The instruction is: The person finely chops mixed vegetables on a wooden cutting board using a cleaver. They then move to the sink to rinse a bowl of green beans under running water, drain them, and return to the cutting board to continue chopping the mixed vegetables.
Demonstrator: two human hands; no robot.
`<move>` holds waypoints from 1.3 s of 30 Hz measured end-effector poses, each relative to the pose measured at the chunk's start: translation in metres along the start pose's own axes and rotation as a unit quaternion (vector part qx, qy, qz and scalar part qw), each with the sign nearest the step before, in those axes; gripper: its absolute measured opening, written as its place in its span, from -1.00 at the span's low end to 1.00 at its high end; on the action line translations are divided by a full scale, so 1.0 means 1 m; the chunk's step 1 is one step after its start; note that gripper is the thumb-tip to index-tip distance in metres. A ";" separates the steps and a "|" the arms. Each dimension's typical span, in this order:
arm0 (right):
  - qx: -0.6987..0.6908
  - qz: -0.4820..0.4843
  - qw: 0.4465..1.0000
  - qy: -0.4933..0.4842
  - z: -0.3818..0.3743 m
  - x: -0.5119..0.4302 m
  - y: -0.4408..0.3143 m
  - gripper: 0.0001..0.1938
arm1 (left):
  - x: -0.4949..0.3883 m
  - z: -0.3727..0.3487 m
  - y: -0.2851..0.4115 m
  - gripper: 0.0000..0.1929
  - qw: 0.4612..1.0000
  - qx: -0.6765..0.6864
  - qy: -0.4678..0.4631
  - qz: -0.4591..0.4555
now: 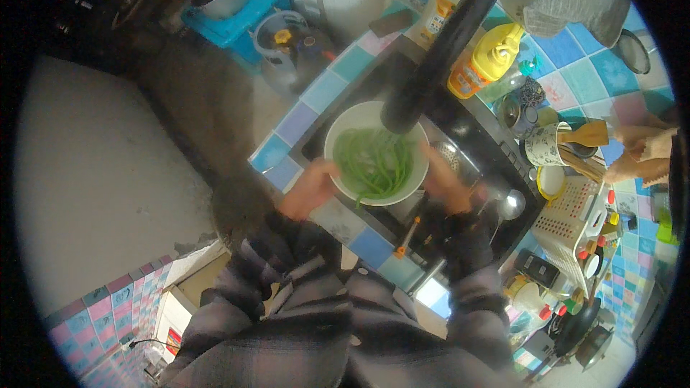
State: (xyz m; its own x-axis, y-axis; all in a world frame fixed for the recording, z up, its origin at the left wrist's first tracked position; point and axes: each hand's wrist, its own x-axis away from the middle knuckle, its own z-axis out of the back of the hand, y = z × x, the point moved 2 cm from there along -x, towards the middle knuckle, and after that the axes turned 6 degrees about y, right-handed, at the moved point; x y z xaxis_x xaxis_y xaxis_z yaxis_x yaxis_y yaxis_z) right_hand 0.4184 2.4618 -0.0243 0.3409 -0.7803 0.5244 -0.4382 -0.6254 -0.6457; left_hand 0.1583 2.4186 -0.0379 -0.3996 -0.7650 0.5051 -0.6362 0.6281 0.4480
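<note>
Between my two hands is a white bowl (345, 121) with long green beans (374, 164) in it, apparently in water. My left hand (308, 187) grips the bowl's left rim, while my right hand (448, 186) has hold of its right side. One bean hangs over the near rim. A thick black faucet (444, 48) reaches over the bowl, its end at the far rim. Below the bowl is a dark sink (469, 124), partly hidden, with a metal strainer (446, 155) showing on the right. The fingers under the bowl are out of sight.
A tool with orange ends (408, 237) lies near the sink's front edge. Yellow detergent bottle (488, 59), utensil holder (544, 145) and white perforated basket (568, 215) stand to the right. Blue tiled edging (323, 89) borders the sink. A shiny metal ladle (511, 205) lies beside my right arm.
</note>
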 end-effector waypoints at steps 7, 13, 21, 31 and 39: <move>-0.170 0.068 0.981 0.058 -0.003 -0.004 0.043 -0.47 | -0.007 -0.039 0.038 -0.37 0.909 -0.369 0.140 -0.133; -0.215 0.129 0.964 0.082 -0.013 -0.017 0.067 -0.52 | 0.004 -0.085 0.010 -0.18 0.510 -0.791 0.169 -0.293; -0.221 0.164 0.955 0.115 -0.029 -0.017 0.083 -0.58 | -0.041 -0.068 -0.024 -0.11 0.416 -0.883 0.175 -0.129; -0.226 0.143 0.957 0.117 -0.015 -0.012 0.073 -0.51 | -0.048 -0.053 0.025 -0.15 0.728 -0.656 0.082 -0.180; -0.221 0.157 0.955 0.116 -0.027 -0.005 0.076 -0.50 | -0.042 -0.078 -0.042 -0.10 0.454 -0.852 0.209 -0.155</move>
State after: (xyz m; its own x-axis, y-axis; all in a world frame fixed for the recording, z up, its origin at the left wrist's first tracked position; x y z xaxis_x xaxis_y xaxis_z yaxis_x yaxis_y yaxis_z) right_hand 0.3610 2.4188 -0.0607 -0.0373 -0.8735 0.4854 -0.8148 -0.2547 -0.5208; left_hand 0.2532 2.4355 -0.0199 -0.0772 -0.9841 0.1599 0.9579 -0.0287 0.2858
